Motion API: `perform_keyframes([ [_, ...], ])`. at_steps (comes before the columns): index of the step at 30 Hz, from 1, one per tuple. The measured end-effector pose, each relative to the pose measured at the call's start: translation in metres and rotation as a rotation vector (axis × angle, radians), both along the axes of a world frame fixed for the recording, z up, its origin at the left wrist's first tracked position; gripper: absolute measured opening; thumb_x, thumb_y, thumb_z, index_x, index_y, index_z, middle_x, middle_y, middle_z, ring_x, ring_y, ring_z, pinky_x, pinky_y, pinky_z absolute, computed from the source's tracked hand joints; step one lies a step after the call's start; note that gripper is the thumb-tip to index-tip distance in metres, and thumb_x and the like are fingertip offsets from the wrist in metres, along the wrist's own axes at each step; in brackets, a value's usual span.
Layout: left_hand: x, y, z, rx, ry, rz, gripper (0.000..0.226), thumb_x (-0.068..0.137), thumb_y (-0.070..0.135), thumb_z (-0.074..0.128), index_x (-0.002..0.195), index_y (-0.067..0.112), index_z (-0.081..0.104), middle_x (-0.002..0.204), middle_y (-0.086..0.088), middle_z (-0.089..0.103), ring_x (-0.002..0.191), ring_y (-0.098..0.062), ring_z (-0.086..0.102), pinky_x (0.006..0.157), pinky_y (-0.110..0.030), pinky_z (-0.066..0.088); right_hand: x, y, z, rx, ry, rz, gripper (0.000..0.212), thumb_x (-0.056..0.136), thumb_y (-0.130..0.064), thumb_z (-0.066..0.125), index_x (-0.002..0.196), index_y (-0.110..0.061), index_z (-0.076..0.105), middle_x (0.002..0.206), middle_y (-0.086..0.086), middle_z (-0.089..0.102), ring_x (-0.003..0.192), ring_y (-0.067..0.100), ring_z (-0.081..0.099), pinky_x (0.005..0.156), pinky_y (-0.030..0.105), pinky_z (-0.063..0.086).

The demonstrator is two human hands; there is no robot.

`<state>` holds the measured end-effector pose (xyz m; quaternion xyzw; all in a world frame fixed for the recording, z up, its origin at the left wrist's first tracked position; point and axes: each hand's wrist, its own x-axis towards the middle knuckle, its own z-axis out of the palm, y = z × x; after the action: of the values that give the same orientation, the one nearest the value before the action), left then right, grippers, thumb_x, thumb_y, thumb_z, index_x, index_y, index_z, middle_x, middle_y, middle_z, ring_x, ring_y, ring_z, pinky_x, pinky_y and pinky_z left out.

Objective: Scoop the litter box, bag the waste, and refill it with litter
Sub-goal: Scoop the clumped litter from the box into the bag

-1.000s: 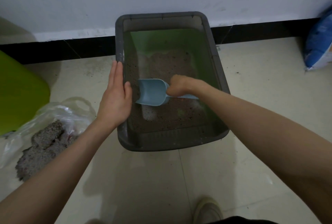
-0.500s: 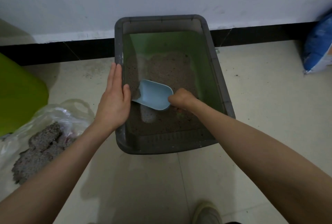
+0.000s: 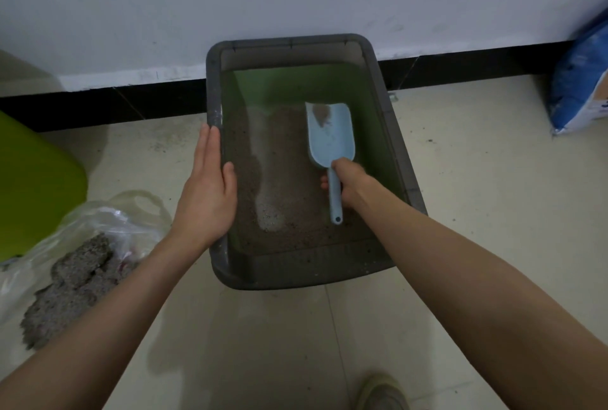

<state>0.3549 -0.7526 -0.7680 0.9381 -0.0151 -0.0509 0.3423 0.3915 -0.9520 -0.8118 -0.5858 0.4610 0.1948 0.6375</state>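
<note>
Where fist (image 3: 348,184) closes, scoop handle (image 3: 335,202) half-hidden.

I see the grey plastic litter box (image 3: 297,273), green inside, against the far wall; a pale blue plastic scoop (image 3: 330,133) lies inside, right.

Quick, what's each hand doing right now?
Left hand: open, flat on the litter box rim, steadying it.
Right hand: shut on the scoop handle; a little litter sits at its tip.
</note>
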Motion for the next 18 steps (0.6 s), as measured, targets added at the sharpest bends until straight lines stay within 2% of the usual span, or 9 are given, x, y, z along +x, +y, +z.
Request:
perform_keyframes([
  [3,0.000,0.000,0.000,-0.006,0.002,0.003,0.055,0.101,0.023,0.027,0.150,0.018,0.003,0.158,0.006,-0.004,0.138,0.001,0.004,0.103,-0.012,0.005,0.003,-0.003,-0.001,0.035,0.031,-0.072,0.034,0.098,-0.015,0.038,0.129,-0.005,0.047,0.084,0.009,0.054,0.082,0.019,0.055,0.086,0.035,0.046],
  [5,0.000,0.000,0.000,-0.012,0.003,0.005,0.055,0.101,0.022,0.027,0.149,0.019,0.003,0.158,0.006,-0.004,0.133,0.007,0.002,0.102,-0.012,0.005,0.006,-0.002,-0.002,0.061,0.051,-0.096,0.033,0.099,-0.018,0.038,0.129,-0.005,0.047,0.087,0.009,0.055,0.085,0.019,0.055,0.087,0.035,0.046],
  [8,0.000,-0.001,-0.001,-0.011,-0.005,0.010,0.055,0.101,0.022,0.028,0.149,0.019,0.003,0.158,0.006,-0.003,0.138,0.002,0.002,0.103,-0.012,0.004,0.009,0.001,-0.004,0.068,0.082,-0.091,0.034,0.099,-0.019,0.039,0.128,-0.004,0.047,0.091,0.010,0.055,0.089,0.019,0.054,0.088,0.035,0.046],
  [10,0.000,-0.001,-0.001,-0.007,-0.011,0.012,0.055,0.101,0.022,0.028,0.149,0.019,0.003,0.158,0.006,-0.003,0.138,0.003,0.002,0.104,-0.012,0.004,0.012,0.001,-0.007,0.059,0.093,-0.084,0.034,0.099,-0.019,0.040,0.127,-0.003,0.047,0.086,0.009,0.054,0.085,0.018,0.055,0.087,0.034,0.047],
  [14,0.000,-0.001,-0.002,-0.018,-0.016,0.011,0.055,0.101,0.020,0.029,0.149,0.018,0.005,0.158,0.005,-0.001,0.137,0.005,0.001,0.104,-0.009,0.002,0.018,-0.001,-0.011,0.058,0.093,-0.105,0.033,0.099,-0.019,0.040,0.126,-0.003,0.048,0.075,0.008,0.050,0.065,0.015,0.049,0.078,0.032,0.044],
  [18,0.000,-0.001,-0.002,-0.037,-0.011,0.014,0.055,0.100,0.021,0.029,0.149,0.020,0.004,0.158,0.007,-0.002,0.128,0.013,-0.002,0.100,-0.003,0.000,0.024,-0.004,-0.014,0.039,0.070,-0.104,0.033,0.099,-0.019,0.040,0.127,-0.003,0.047,0.074,0.007,0.049,0.064,0.014,0.048,0.076,0.030,0.044],
])
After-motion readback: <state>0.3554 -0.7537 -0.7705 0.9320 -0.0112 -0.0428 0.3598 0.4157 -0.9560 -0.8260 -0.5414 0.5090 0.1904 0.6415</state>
